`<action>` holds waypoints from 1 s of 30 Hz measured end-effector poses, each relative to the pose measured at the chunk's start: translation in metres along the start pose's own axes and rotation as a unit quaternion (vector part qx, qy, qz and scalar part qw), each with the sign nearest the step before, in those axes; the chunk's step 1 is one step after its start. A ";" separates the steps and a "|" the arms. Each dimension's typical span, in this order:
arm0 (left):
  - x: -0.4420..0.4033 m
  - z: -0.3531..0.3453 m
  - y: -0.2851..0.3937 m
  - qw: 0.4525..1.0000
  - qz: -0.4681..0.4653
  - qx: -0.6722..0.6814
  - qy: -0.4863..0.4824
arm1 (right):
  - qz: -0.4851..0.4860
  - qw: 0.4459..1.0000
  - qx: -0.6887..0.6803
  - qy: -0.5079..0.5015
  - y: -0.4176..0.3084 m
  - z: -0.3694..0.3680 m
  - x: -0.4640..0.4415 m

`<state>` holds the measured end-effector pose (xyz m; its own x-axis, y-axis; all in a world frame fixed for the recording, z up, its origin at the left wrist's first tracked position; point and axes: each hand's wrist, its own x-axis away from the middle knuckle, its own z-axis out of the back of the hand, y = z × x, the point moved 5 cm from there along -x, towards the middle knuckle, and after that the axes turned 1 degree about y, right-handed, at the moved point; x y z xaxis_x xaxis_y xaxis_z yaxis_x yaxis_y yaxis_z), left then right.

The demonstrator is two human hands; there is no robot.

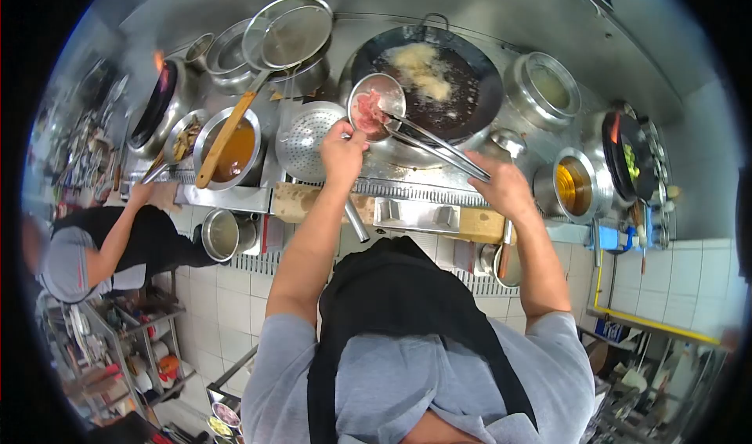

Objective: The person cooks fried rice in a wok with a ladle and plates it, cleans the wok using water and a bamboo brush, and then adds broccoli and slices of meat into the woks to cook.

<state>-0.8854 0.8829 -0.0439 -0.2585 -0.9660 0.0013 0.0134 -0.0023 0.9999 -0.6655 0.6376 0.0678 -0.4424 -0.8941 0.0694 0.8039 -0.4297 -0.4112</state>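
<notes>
My left hand (pixel 343 156) grips the near edge of a small metal bowl (pixel 395 93), tilted over the near left rim of a black wok (pixel 484 72). Pink strips that look like raw meat (pixel 366 115) lie in the bowl. Metal tongs (pixel 440 148) are held in my right hand (pixel 501 184), with their tips at the meat. In the wok's dark, bubbling oil float pale battered pieces (pixel 427 70). A perforated skimmer (pixel 301 142) rests just left of my left hand, its handle passing below my wrist.
Left are a pot of brown liquid (pixel 249 174) with a wooden-handled strainer (pixel 290 37) across it, and a burner flame (pixel 159 60). To the right stand a lidded pot (pixel 523 92), an oil pot (pixel 565 201) and another wok (pixel 642 182). A co-worker (pixel 110 240) stands at far left.
</notes>
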 end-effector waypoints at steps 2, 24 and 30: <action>-0.018 -0.005 -0.010 1.000 -0.012 0.002 0.012 | -0.020 0.999 -0.026 0.018 0.009 0.004 0.002; -0.034 -0.041 0.003 0.984 -0.094 -0.149 -0.028 | -0.041 0.992 -0.113 0.047 0.042 0.015 0.018; -0.031 -0.073 0.022 0.962 -0.178 -0.207 -0.019 | -0.045 0.998 -0.027 0.038 0.042 -0.008 0.019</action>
<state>-0.8062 0.8938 -0.0226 -0.3527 -0.8749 -0.3319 0.2984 -0.4413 0.8463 -0.6432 0.6032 0.0441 -0.5417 -0.8397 0.0400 0.7381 -0.4978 -0.4554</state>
